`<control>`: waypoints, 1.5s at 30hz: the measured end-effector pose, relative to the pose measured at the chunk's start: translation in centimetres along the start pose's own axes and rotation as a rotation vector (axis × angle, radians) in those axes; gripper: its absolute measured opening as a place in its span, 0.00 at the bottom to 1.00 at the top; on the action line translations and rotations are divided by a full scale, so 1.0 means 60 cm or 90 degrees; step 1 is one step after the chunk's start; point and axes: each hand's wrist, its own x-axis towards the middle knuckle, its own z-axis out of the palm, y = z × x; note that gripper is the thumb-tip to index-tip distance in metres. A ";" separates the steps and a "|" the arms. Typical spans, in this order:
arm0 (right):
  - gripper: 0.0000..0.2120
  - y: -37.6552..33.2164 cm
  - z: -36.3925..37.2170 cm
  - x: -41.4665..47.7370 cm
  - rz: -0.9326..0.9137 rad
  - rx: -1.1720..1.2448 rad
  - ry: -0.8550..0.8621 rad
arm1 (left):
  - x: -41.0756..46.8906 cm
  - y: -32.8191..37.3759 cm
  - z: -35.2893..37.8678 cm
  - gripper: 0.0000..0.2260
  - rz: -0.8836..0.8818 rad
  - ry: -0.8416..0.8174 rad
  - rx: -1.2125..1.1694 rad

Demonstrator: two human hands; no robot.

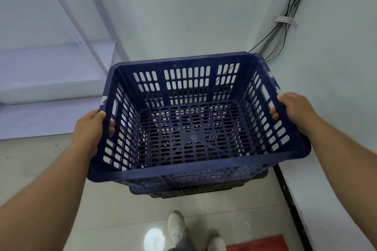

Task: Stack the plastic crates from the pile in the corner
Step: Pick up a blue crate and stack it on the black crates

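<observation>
The person holds an empty dark blue slotted plastic crate (pixel 195 120) by its two short sides, left hand (pixel 89 128) and right hand (pixel 295 110) each closed over the rim, fingers (pixel 111 126) curled inside, above other crates (pixel 195 188) on the floor (pixel 114 210).

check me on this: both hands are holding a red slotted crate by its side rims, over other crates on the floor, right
Not quite: the crate is dark blue, not red, as the head view shows. The rest holds: the left hand and right hand grip its side rims, over the lower crates on the floor.
</observation>
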 end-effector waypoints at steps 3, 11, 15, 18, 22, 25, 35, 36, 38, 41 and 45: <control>0.15 -0.002 0.000 -0.004 0.005 -0.010 0.001 | -0.001 0.001 -0.001 0.11 0.001 -0.003 0.017; 0.14 0.000 0.001 0.005 0.005 -0.068 0.012 | 0.000 0.002 0.002 0.13 0.019 0.014 0.078; 0.14 -0.004 0.005 0.008 -0.016 -0.218 0.007 | 0.001 0.010 0.003 0.15 0.054 0.020 0.265; 0.15 -0.011 -0.004 0.003 -0.048 -0.369 0.040 | -0.010 0.030 0.001 0.19 0.082 0.051 0.421; 0.21 -0.021 -0.011 -0.018 -0.132 -0.461 0.118 | -0.046 0.051 0.021 0.27 0.212 0.021 0.429; 0.18 -0.032 -0.006 -0.051 -0.212 -0.450 0.157 | -0.112 0.068 0.047 0.23 0.236 -0.087 0.378; 0.19 -0.021 0.013 -0.210 -0.213 -0.343 0.123 | -0.241 0.067 0.083 0.20 0.259 -0.233 0.245; 0.19 -0.018 0.014 -0.226 -0.206 -0.338 0.133 | -0.244 0.065 0.082 0.20 0.264 -0.243 0.234; 0.18 -0.007 0.015 -0.263 -0.188 -0.334 0.160 | -0.251 0.059 0.075 0.19 0.268 -0.271 0.216; 0.17 0.008 0.017 -0.313 -0.162 -0.331 0.202 | -0.259 0.049 0.056 0.19 0.279 -0.316 0.201; 0.17 0.025 0.033 -0.386 -0.124 -0.310 0.237 | -0.266 0.031 0.027 0.18 0.294 -0.371 0.182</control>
